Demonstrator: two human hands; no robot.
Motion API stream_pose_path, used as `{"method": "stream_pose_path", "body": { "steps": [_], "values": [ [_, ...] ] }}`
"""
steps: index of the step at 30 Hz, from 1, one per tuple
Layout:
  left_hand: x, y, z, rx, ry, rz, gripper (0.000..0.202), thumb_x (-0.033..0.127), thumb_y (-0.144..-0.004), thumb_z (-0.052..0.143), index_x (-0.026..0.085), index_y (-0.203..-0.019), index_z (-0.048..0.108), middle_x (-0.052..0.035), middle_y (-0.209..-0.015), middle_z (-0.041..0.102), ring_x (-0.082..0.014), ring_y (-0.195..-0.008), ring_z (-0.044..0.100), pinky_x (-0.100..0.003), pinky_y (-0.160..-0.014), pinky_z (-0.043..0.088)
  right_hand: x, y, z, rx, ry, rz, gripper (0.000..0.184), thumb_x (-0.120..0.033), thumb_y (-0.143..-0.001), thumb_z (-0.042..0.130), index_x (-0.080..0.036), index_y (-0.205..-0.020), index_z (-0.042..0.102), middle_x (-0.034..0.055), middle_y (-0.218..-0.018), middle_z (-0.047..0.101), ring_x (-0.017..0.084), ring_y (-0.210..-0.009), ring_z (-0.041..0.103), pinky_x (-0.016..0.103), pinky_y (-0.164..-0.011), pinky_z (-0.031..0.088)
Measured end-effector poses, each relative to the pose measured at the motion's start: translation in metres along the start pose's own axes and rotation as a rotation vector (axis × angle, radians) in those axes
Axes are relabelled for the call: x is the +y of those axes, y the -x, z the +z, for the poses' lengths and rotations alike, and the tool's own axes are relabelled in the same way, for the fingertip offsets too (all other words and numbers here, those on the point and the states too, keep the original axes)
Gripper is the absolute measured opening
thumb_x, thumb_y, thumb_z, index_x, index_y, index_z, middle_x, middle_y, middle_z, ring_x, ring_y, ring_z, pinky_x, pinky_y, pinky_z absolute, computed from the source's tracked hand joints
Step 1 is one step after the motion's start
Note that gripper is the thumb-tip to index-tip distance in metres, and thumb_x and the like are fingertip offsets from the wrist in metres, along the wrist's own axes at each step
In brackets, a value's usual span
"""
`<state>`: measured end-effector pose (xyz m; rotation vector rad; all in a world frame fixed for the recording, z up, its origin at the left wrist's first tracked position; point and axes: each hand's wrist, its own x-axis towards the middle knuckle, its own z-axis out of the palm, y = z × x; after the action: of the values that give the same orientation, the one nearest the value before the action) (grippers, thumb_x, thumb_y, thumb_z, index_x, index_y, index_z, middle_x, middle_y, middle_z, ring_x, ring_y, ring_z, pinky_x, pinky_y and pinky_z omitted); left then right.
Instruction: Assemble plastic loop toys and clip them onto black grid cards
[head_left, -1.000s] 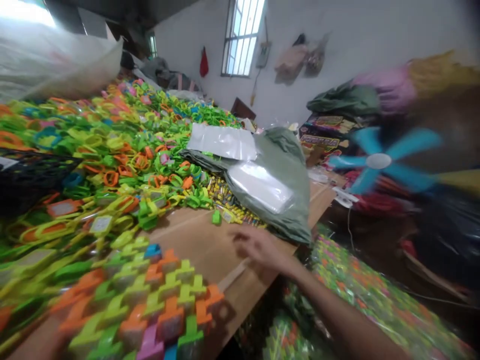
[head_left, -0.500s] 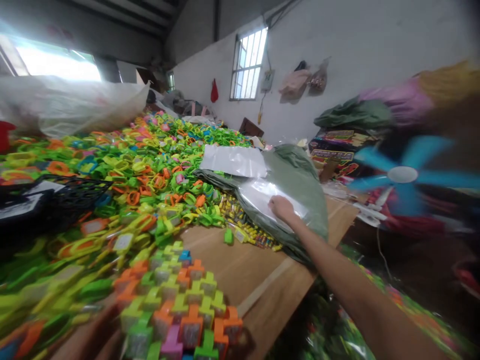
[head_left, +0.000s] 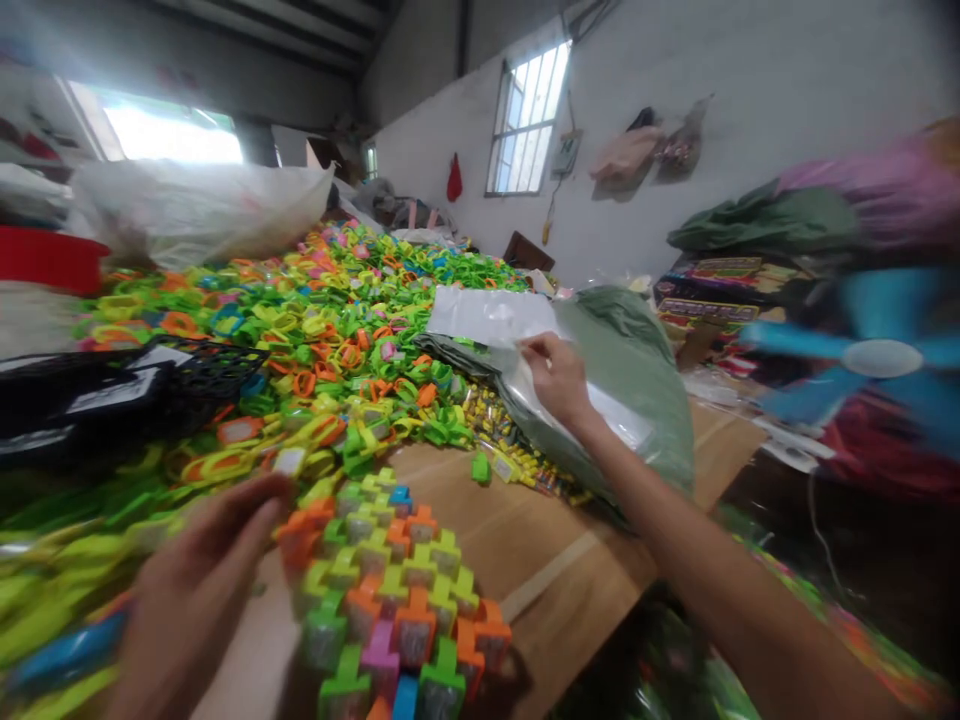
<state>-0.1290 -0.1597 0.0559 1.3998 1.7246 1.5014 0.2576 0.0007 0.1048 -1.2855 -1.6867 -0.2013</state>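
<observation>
Right side: fan (head_left: 882,357), pale hub, blue blades blurred; white cable (head_left: 823,530) hangs below it. Behind and left of fan: printed cartons (head_left: 709,312), stacked; lettering not legible. On top, a dark green bundle (head_left: 765,220), with a pinkish-purple bundle (head_left: 870,195) beside it.

Back wall: barred window (head_left: 529,120), daylight through panes. Left of it, small red item (head_left: 454,180), hanging. Right of it, flat pale box (head_left: 566,155); farther right, pink bag (head_left: 627,160) next to a see-through bag (head_left: 681,150), contents unclear. Below window: dark brown board (head_left: 529,252), tilted.

Left side: large whitish sack (head_left: 195,205); red tub (head_left: 52,262) nearer, cut by picture edge. Bright opening (head_left: 172,133) beyond.
</observation>
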Motion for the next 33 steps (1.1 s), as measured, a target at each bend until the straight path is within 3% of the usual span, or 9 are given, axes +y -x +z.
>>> {"method": "stream_pose_path", "body": {
  "steps": [3,5,8,11,16,18,22,30,33],
  "values": [
    [0.029,-0.018,0.039,-0.271,0.317,-0.145,0.062,0.067,-0.062,0.083,0.022,-0.104,0.075,-0.0085,-0.109,0.078,-0.0309,-0.110,0.070,-0.048,-0.106,0.051,-0.061,0.027,0.020,0.013,-0.110,-0.408,0.015,-0.020,-0.100,0.050,-0.021,-0.097,0.065,0.0078,-0.111,0.076,0.022,-0.100,0.066,0.037,-0.092,0.044],
    [0.042,-0.030,0.068,-0.439,0.523,-0.233,0.065,0.066,-0.062,0.084,0.018,-0.104,0.073,-0.0099,-0.106,0.077,-0.0251,-0.101,0.072,-0.039,-0.095,0.055,-0.096,0.051,0.035,-0.066,-0.081,-0.628,0.018,-0.015,-0.102,0.048,-0.021,-0.101,0.066,0.0080,-0.114,0.075,0.022,-0.101,0.065,0.038,-0.093,0.042],
    [0.041,-0.047,0.096,-0.529,0.631,-0.215,0.049,0.056,-0.064,0.086,0.014,-0.085,0.071,-0.0060,-0.083,0.074,-0.0138,-0.071,0.067,-0.025,-0.067,0.052,-0.130,0.083,0.052,-0.221,-0.117,-0.740,0.019,-0.017,-0.103,0.049,-0.019,-0.108,0.067,0.0089,-0.111,0.076,0.023,-0.100,0.065,0.038,-0.090,0.043],
    [0.027,-0.054,0.099,-0.451,0.600,-0.193,0.040,0.047,-0.063,0.086,0.013,-0.077,0.070,-0.0019,-0.068,0.069,-0.0109,-0.059,0.059,-0.022,-0.057,0.045,-0.131,0.096,0.060,-0.346,-0.312,-0.508,0.020,-0.027,-0.104,0.050,-0.020,-0.106,0.069,0.0085,-0.105,0.075,0.022,-0.097,0.067,0.035,-0.085,0.047],
    [0.014,-0.049,0.085,-0.386,0.591,-0.201,0.043,0.046,-0.059,0.087,0.015,-0.083,0.072,-0.0046,-0.078,0.076,-0.0171,-0.075,0.069,-0.025,-0.069,0.051,-0.088,0.087,0.069,-0.285,-0.568,0.338,0.039,-0.058,-0.087,0.065,-0.020,-0.095,0.067,0.0079,-0.094,0.072,0.023,-0.084,0.063,0.035,-0.076,0.048],
    [0.014,-0.048,0.085,-0.383,0.593,-0.188,0.044,0.047,-0.058,0.088,0.015,-0.083,0.072,-0.0056,-0.079,0.077,-0.0186,-0.076,0.070,-0.028,-0.072,0.052,-0.078,0.085,0.076,-0.359,-0.694,0.517,0.053,-0.071,-0.076,0.067,-0.020,-0.088,0.065,0.0079,-0.088,0.071,0.023,-0.081,0.063,0.034,-0.072,0.049],
    [0.015,-0.047,0.091,-0.374,0.557,-0.126,0.041,0.046,-0.061,0.085,0.015,-0.084,0.073,-0.0063,-0.077,0.076,-0.0191,-0.072,0.069,-0.029,-0.069,0.051,-0.086,0.091,0.085,-0.497,-0.882,0.563,0.062,-0.078,-0.071,0.067,-0.018,-0.085,0.067,0.0054,-0.082,0.071,0.019,-0.075,0.063,0.030,-0.068,0.048],
    [0.002,-0.052,0.090,-0.252,0.493,-0.074,0.032,0.045,-0.069,0.079,0.015,-0.078,0.068,-0.0045,-0.075,0.071,-0.0166,-0.068,0.062,-0.030,-0.071,0.047,-0.094,0.084,0.080,-0.343,-0.891,0.573,0.055,-0.067,-0.058,0.083,-0.016,-0.073,0.069,-0.0014,-0.064,0.061,0.013,-0.062,0.048,0.026,-0.060,0.038],
    [0.004,-0.051,0.087,-0.149,0.425,-0.002,0.034,0.039,-0.070,0.079,0.016,-0.093,0.067,-0.0070,-0.094,0.071,-0.0202,-0.087,0.065,-0.032,-0.082,0.048,-0.098,0.081,0.078,-0.288,-0.783,0.487,0.053,-0.067,-0.059,0.083,-0.019,-0.063,0.059,-0.0032,-0.059,0.054,0.013,-0.059,0.044,0.025,-0.056,0.035]
  ]
}}
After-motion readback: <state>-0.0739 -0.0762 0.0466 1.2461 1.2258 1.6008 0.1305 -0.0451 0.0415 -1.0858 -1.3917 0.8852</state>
